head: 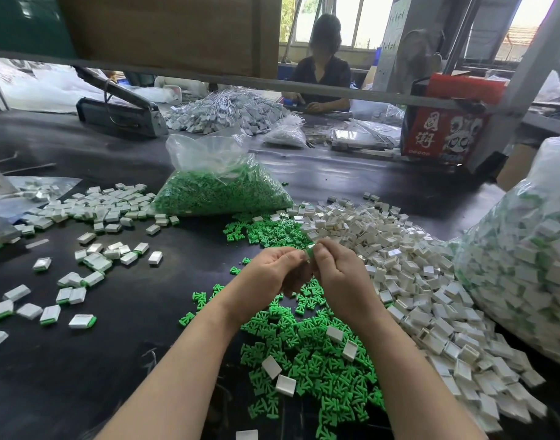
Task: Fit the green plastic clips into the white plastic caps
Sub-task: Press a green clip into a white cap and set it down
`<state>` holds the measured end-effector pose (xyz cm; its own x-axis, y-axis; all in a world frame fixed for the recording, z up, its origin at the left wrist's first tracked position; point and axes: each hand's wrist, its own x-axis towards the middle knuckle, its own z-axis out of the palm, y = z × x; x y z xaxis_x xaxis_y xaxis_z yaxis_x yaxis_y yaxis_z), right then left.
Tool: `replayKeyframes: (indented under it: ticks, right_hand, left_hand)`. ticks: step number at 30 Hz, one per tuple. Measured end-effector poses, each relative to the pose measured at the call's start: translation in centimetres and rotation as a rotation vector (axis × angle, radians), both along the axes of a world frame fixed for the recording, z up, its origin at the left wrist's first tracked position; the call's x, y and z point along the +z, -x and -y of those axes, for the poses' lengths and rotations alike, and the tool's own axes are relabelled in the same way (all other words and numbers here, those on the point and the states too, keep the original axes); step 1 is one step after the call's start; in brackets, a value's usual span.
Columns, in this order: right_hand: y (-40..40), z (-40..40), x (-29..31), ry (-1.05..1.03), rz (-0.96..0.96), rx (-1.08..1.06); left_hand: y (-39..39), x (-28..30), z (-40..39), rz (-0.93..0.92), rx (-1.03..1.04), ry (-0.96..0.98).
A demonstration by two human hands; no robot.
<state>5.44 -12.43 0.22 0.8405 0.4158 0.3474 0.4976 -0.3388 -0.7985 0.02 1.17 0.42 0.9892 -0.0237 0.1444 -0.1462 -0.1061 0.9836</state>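
Note:
My left hand (269, 274) and my right hand (339, 274) meet above the table's middle, fingertips together, pinching one white cap with a green clip (310, 250) between them. Most of that piece is hidden by my fingers. Under my wrists lies a heap of loose green clips (310, 354) with a few white caps on it. A big pile of empty white caps (409, 274) spreads to the right. Assembled caps with green edges (81, 271) are scattered on the left.
A clear bag of green clips (221, 188) stands behind my hands. A large bag of assembled pieces (526, 262) fills the right edge. Across the black table (81, 376) sit a person, a grey parts pile (228, 115), a sealing machine (120, 109) and a red box (447, 128).

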Motion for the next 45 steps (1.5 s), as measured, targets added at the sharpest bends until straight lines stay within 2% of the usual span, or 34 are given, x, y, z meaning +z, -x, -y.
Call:
replayKeyframes:
  ticks: [8,25,36,40,45]
  right_hand:
    - [-0.5,-0.4,-0.3,-0.153,-0.135,0.009]
    - [-0.2,-0.9,-0.4,-0.245,-0.173,0.019]
    - [-0.3,-0.8,-0.4,-0.178,-0.161,0.061]
    - [-0.4,-0.4,-0.6,-0.062,-0.060,0.046]
    - [-0.3,-0.3,-0.6,0.046,-0.091,0.050]
  left_hand:
    - [-0.5,-0.8,0.0,0.008,0.017,-0.027]
    - [-1.0,-1.6,-0.1,0.061,0.006,0.027]
    - [-0.9,-1.8,-0.3,0.067,0.003,0.041]
    - [-1.0,-1.8,-0.3,0.047,0.000,0.002]
    - [-1.1,-1.9,-0.5,0.008,0.002,-0.069]
